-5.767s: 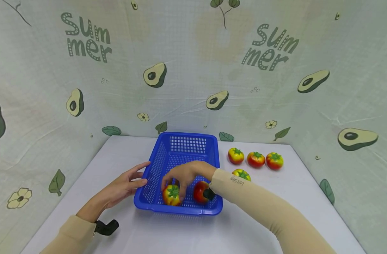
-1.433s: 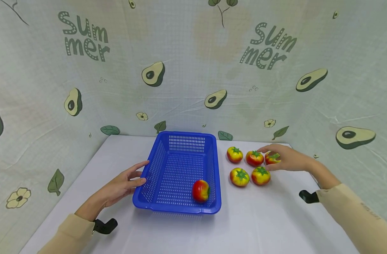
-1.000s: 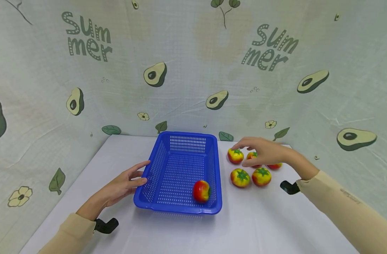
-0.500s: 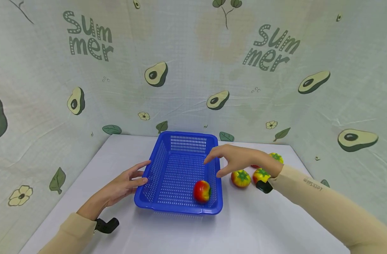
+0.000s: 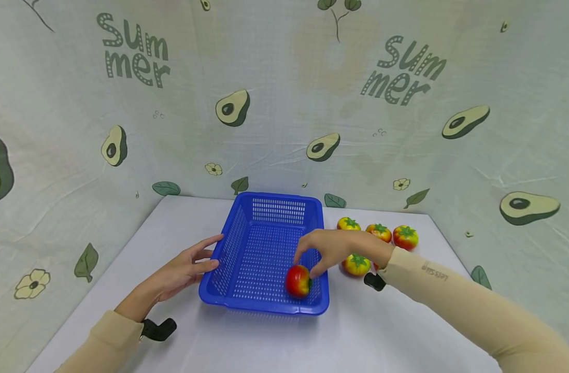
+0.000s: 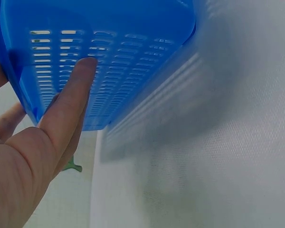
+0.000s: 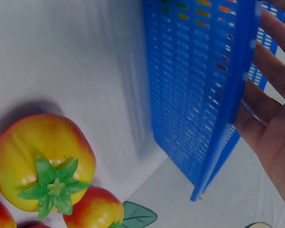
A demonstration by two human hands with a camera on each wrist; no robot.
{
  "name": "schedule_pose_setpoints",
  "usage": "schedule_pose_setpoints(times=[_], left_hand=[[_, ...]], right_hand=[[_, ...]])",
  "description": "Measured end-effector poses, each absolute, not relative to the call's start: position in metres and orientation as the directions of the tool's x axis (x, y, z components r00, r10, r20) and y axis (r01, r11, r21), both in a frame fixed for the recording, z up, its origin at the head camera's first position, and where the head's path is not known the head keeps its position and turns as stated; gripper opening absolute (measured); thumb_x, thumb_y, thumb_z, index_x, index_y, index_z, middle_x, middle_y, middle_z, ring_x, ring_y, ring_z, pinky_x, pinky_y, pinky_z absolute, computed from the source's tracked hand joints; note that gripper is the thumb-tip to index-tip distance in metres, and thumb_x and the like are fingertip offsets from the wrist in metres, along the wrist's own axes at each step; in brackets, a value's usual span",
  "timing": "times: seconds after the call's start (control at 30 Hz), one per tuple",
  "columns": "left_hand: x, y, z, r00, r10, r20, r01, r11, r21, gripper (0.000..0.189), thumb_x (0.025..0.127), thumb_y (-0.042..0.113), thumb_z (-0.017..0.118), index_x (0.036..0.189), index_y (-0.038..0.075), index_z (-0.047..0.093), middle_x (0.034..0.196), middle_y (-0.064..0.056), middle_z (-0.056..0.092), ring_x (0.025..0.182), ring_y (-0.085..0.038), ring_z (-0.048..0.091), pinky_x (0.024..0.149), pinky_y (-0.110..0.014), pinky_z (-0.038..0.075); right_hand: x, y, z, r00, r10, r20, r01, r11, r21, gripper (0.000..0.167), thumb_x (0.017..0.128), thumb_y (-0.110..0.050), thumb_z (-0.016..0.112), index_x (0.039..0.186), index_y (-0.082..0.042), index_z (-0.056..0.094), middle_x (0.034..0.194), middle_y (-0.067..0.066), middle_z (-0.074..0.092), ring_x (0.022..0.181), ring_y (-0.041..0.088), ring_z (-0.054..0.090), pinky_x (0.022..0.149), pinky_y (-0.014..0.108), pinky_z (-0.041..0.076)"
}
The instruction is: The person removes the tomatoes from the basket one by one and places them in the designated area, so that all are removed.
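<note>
A blue perforated plastic basket (image 5: 264, 310) sits mid-table, with a red-and-yellow tomato (image 5: 297, 282) in its near right part. My right hand (image 5: 328, 247) reaches over the basket's right rim, fingers bent downward, with the thumb and fingertips right at the top of that tomato. In the right wrist view the fingers (image 7: 270, 71) show beyond the basket wall. At the basket's left side is my left hand (image 5: 186, 269), its fingertips at the rim. One extended finger (image 6: 71, 102) lies along the outer wall in the left wrist view.
Several more tomatoes stand right of the basket, including a front one (image 5: 356, 265) and a far right one (image 5: 406, 237); my right forearm partly covers others. A white table (image 5: 247, 347) lies beneath, with an avocado-print cloth (image 5: 275, 103) behind and at the sides.
My right hand has swept left from above the tomatoes on the table, over the rim, down to the tomato in the basket. My left hand keeps its place at the basket.
</note>
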State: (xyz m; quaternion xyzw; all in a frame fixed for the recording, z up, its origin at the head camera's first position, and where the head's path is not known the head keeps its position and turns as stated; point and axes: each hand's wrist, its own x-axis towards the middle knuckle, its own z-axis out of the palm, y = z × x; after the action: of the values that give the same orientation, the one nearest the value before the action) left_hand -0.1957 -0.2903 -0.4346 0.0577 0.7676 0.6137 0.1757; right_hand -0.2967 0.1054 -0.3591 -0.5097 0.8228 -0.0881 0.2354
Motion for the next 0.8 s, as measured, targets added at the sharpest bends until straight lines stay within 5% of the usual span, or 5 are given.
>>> schedule_pose_setpoints(times=[0.47,0.8], left_hand=[[-0.195,-0.291,-0.433,-0.929,0.315,-0.193,-0.118,0.241,0.963,0.079,0.106,0.029,0.067,0.171,0.027,0.022,0.154,-0.027,0.042,0.122,-0.032,0.065,0.100,-0.041,0.059],[-0.195,-0.291,-0.432,-0.929,0.318,-0.191,-0.115,0.240,0.964,0.079,0.107,0.028,0.067,0.171,0.026,0.022,0.156,-0.028,0.040,0.123,-0.033,0.065,0.101,-0.042,0.059]], right_hand=[[-0.291,0.085,-0.372,-0.351,-0.862,-0.365,-0.820,0.471,-0.325,0.055,0.093,-0.035,0.084,0.145,-0.030,0.067,0.143,-0.011,0.062,0.137,0.013,0.053,0.113,0.039,0.049],[-0.292,0.070,-0.385,-0.344,-0.845,-0.409,-0.799,0.493,-0.345,0.064,0.089,-0.024,0.088,0.147,-0.036,0.064,0.149,-0.009,0.057,0.139,0.015,0.050,0.115,0.041,0.048]])
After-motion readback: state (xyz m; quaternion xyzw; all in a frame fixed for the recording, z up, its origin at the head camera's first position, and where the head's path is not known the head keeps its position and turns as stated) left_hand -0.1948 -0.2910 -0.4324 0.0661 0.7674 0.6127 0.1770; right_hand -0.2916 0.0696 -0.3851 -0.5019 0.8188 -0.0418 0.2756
